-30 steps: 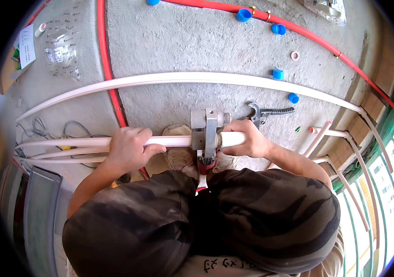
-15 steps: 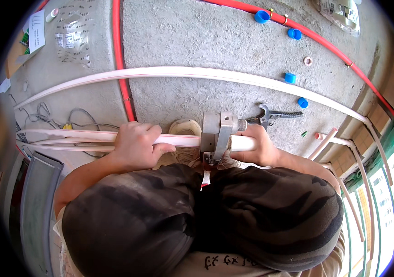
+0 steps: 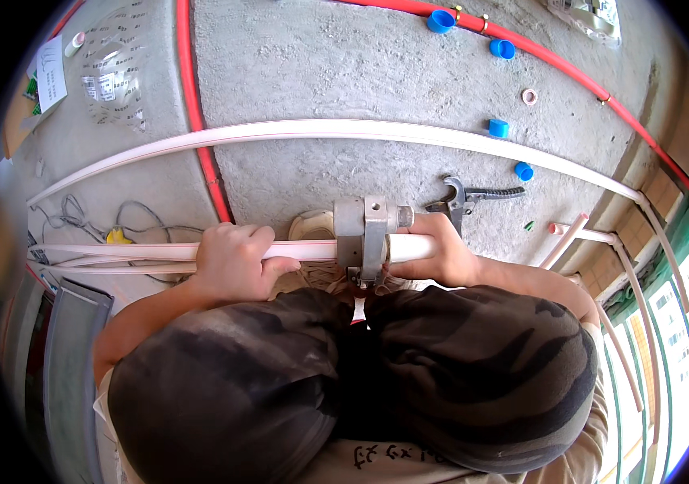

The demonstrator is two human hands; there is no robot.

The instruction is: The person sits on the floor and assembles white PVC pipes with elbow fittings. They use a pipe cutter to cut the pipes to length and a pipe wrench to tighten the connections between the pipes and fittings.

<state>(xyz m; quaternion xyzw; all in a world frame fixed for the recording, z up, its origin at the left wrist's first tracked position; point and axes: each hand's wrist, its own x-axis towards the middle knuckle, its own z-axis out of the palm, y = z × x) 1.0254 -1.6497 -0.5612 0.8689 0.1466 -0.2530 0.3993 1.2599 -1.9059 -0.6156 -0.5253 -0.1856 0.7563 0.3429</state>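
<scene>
My left hand sits slightly nearer the metal block than a second ago, its fingers wrapped around the long white pipe, which meets the block's left side. My right hand barely changes, fingers closed around a short white piece at the opposite side. I judge both pieces stay lined up, the pipe perhaps pressed a touch deeper.

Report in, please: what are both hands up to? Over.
Left hand gripping long white pipe. Right hand holding short white piece. Metal block between them. Nearby: pipe cutter, lying just beyond right hand.
</scene>
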